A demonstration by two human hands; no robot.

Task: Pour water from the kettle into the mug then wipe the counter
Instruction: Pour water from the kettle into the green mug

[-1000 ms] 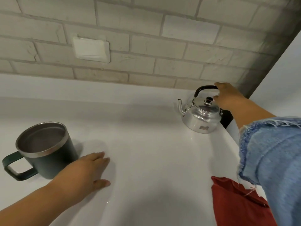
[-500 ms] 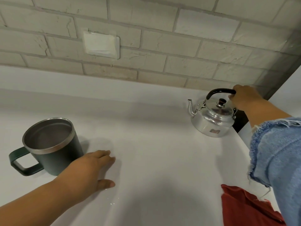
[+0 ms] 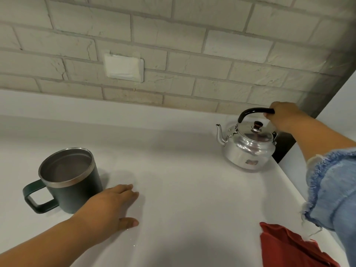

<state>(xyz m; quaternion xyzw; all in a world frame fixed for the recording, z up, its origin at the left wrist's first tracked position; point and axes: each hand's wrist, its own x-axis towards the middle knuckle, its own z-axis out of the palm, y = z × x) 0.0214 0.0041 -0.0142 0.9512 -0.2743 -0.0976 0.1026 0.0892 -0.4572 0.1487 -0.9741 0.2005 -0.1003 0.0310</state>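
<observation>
1. Your right fingers (image 3: 274, 112) are curled round the rear end of the black handle (image 3: 248, 112), upper right of the frame; your right hand (image 3: 287, 117) grips it from behind
2. The kettle (image 3: 248, 149) sits upright under that handle on the right part of the counter (image 3: 183, 170), lid on, spout pointing left
3. Your left fingers (image 3: 126, 190) lie straight and close together with the thumb spread apart; your left hand (image 3: 111, 207) rests palm down on the counter, lower left, holding nothing
4. The mug (image 3: 71, 180) stands upright at the left, just beside that hand, handle toward the left edge; you cannot tell whether they touch
5. Mug and kettle are well apart
6. A red cloth (image 3: 289, 247) lies at the lower right, below your frayed blue sleeve (image 3: 331, 189)
7. A brick wall (image 3: 192, 45) fills the top, with a white plate (image 3: 124, 67) left of centre
</observation>
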